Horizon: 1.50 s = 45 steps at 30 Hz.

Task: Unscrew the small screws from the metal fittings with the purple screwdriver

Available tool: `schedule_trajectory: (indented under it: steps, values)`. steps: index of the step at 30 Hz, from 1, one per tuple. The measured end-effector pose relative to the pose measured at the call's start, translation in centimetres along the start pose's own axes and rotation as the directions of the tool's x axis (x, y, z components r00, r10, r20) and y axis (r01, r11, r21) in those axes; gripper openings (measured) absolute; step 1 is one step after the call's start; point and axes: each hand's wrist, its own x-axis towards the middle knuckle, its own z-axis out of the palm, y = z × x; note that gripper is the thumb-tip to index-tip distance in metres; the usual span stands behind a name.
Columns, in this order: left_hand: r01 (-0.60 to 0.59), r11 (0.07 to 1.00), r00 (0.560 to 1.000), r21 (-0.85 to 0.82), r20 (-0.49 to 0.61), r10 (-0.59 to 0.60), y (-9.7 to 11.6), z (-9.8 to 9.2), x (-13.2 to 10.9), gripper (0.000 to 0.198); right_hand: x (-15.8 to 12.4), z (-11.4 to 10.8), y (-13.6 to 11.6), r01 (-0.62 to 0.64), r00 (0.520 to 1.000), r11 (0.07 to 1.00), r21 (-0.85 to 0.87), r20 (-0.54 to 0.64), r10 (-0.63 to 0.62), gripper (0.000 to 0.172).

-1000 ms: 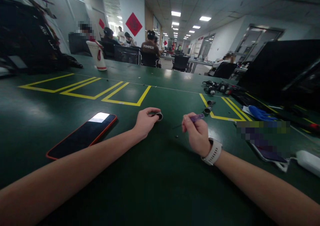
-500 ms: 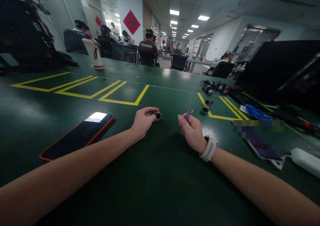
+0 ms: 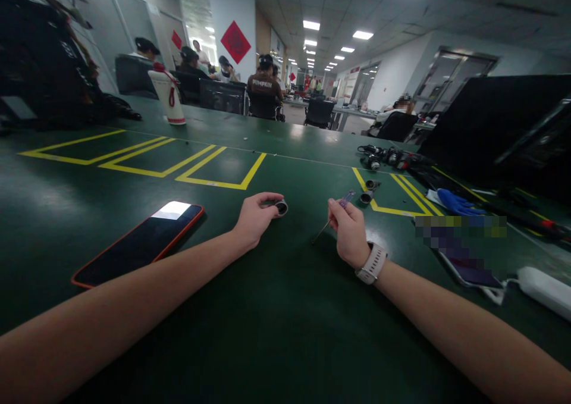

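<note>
My left hand rests on the green table, thumb and fingers closed on a short grey metal pipe fitting whose round opening faces me. To its right, my right hand, with a light watch on the wrist, grips a screwdriver by its clear purple handle. The thin shaft slants down and left from the fist, its tip close to the tabletop and apart from the fitting. Beyond the right hand lie further grey pipe fittings, beside a yellow tape line.
A phone in an orange case lies left of my left forearm. Farther back stands a white cup. On the right are a blue glove, another phone, a white charger and black cabled gear. People sit in the background.
My right hand has shifted slightly right and turned, so more of the screwdriver's shaft shows and its handle leans farther right. The left hand and its pipe fitting stay put.
</note>
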Motion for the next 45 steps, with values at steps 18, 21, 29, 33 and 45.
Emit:
schedule_trajectory:
  steps: [18, 21, 29, 33, 45]
  values:
    - [-0.022, 1.000, 0.999, 0.012, 0.033, 0.022, -0.4, -0.3, 0.2, 0.032, -0.7, -0.2, -2.5, 0.217, 0.961, 0.948, -0.232, 0.220, -0.166, 0.031]
    - [-0.032, 0.999, 0.999, 0.022, 0.032, 0.031, -0.4, -0.3, 0.2, 0.032, -0.7, -0.2, -2.6, 0.219, 0.946, 0.953, -0.208, 0.284, -0.156, 0.028]
    - [-0.059, 0.998, 0.998, 0.039, 0.031, 0.058, -0.3, -0.3, 0.2, 0.029, 0.4, 0.1, -0.3, 0.030, 0.997, 0.999, 0.022, 0.075, -0.032, 0.031]
    - [-0.071, 0.997, 0.996, 0.043, 0.048, 0.069, -0.5, -0.4, 0.2, 0.030, 0.2, 0.1, -0.5, 0.020, 0.988, 0.991, 0.132, 0.150, -0.039, 0.024]
    - [-0.102, 0.993, 0.993, 0.051, 0.072, 0.098, -0.3, -0.3, 0.0, 0.029, -1.4, 0.3, -2.5, 0.364, 0.848, 0.906, -0.217, 0.479, -0.226, 0.016]
